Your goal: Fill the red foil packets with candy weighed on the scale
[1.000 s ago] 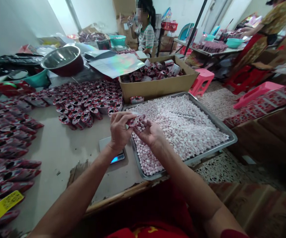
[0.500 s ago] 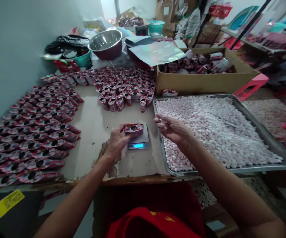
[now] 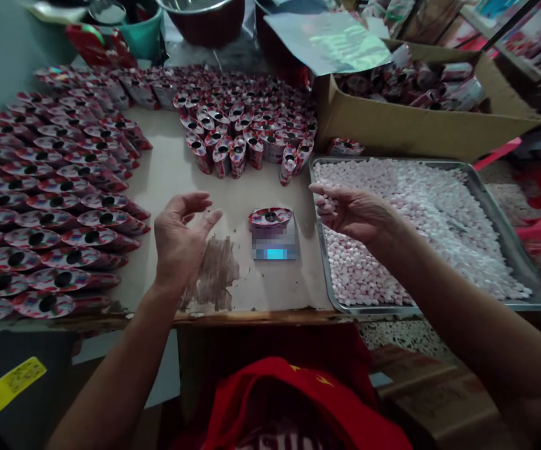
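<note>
A red-and-white printed packet (image 3: 270, 217) stands on the small digital scale (image 3: 274, 245), whose display glows blue. My left hand (image 3: 181, 237) is open to the left of the scale, thumb and fingers apart, holding nothing. My right hand (image 3: 357, 212) is closed around several small white candies (image 3: 326, 205), above the left edge of the metal tray. More of the same white, pill-like candies (image 3: 420, 231) fill that tray (image 3: 540, 300). The scale sits on the tabletop between my two hands.
Rows of similar packets (image 3: 49, 219) stand along the left side, and another group (image 3: 246, 119) at the back middle. A cardboard box (image 3: 415, 128) with more packets is behind the tray. Behind them are a metal bowl (image 3: 204, 25) and a shiny sheet (image 3: 326, 44).
My left hand has let go of the packet on the scale and moved left, opening. My right hand still holds candies near the tray's edge. The view has tipped downward.
</note>
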Motion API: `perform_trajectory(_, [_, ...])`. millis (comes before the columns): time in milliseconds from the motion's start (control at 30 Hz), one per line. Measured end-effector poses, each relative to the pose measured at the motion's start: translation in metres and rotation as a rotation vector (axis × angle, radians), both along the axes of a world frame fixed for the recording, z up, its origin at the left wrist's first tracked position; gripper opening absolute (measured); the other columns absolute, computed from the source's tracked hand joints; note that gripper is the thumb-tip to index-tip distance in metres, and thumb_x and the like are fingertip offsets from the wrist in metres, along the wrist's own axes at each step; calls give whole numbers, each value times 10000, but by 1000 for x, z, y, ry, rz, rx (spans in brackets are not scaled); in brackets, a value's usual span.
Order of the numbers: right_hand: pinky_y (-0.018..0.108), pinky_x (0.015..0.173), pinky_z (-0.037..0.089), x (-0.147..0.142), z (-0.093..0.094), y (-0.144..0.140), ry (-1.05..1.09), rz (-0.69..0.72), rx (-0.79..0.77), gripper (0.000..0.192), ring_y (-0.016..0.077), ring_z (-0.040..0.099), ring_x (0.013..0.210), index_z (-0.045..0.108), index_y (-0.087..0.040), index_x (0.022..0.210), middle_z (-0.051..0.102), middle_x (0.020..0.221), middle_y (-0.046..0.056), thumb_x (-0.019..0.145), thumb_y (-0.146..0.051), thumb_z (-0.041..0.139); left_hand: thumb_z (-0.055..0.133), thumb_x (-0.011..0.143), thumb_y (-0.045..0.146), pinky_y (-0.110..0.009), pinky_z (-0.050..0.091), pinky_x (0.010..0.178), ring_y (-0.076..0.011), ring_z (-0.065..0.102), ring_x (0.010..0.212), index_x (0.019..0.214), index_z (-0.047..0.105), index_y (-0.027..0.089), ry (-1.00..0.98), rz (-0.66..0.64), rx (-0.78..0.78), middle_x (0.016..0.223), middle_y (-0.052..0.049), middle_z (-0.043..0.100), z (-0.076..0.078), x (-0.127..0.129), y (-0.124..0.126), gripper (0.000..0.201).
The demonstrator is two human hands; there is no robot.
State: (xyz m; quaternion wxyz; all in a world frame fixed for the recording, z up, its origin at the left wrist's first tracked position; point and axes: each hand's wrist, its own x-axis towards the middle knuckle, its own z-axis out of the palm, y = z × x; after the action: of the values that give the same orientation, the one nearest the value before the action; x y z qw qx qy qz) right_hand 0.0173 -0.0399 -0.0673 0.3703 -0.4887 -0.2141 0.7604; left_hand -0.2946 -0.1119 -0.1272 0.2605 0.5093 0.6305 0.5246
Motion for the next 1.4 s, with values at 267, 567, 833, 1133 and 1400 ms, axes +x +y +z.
perform_trajectory(267, [97, 447, 377, 7, 10, 1, -56, -10, 31, 224, 46, 426, 497, 654, -134, 974, 548, 680, -22, 1044, -29, 468, 836, 891, 269, -412, 547, 1101, -217, 726, 1130, 1222, 709, 257, 187, -25, 49, 1189, -41, 772, 24, 20, 4, 355])
perform_trajectory(567, [158, 401, 266, -20, 7, 15, -253, 418, 329, 224, 50, 354, 469, 700, -153, 875, 529, 617, -28, 1020, -304, 780, 840, 884, 251, -412, 553, 1102, -221, 727, 1121, 1211, 722, 243, 187, -51, 20, 1188, -44, 775, 24, 28, -3, 348])
perform_trajectory(833, [170, 483, 426, -44, 12, 15, -308, 511, 390, 71, 97, 543, 595, 794, -171, 892, 673, 724, 47, 962, -166, 783, 870, 836, 274, -461, 544, 1109, -252, 731, 1124, 1229, 731, 225, 133, -136, -112, 1204, -65, 789, 16, 5, -6, 420])
perform_trajectory(1133, [150, 514, 485, -37, 26, 25, -177, 296, 232, 32, 90, 571, 621, 733, -153, 848, 729, 864, 84, 869, -133, 719, 844, 879, 248, -419, 555, 1048, -293, 708, 1198, 1253, 737, 211, 555, -522, -64, 1275, -96, 770, 9, 70, 27, 391])
perform_trajectory(1400, [204, 461, 276, -68, 0, 70, -505, 507, 633, 342, 101, 359, 496, 793, -126, 1097, 459, 623, -36, 970, -413, 657, 746, 814, 331, -423, 555, 862, -304, 723, 976, 1137, 732, 237, 780, -370, -289, 1063, -95, 786, 57, -92, 108, 337])
